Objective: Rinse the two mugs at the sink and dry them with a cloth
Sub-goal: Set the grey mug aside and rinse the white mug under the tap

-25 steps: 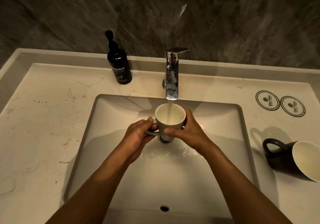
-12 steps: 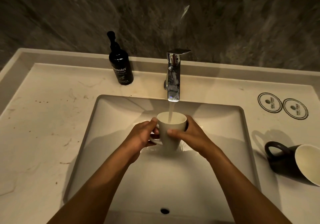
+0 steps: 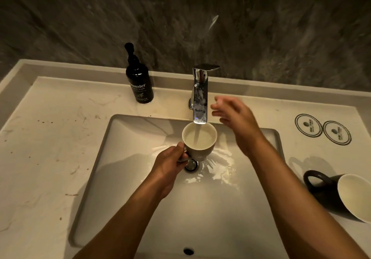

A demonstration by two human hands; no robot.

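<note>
mug under the running tap, one hand free

the left hand [image 3: 170,164] grips the handle of a light mug [image 3: 199,141], its fingers curled round it, and holds the mug upright over the sink [image 3: 124,178], directly under the spout of the chrome tap [image 3: 199,96]. a stream of water [image 3: 196,135] falls into the mug, which looks full almost to the rim, and water spreads shining over the basin floor around the drain [image 3: 190,165] just below the mug.

the right hand [image 3: 234,116] is off the mug, raised beside the tap spout with its fingers spread and relaxed, holding nothing; it is slightly blurred.

the second mug [image 3: 339,194], dark outside and pale inside, lies on its side on the table [image 3: 50,148] to the right of the sink, its mouth towards the right edge of the view and its handle pointing back towards the sink. a dark hand wash bottle [image 3: 139,84] stands at the back left of the tap. two round coasters [image 3: 322,129] lie side by side on the table at the far right.
</note>
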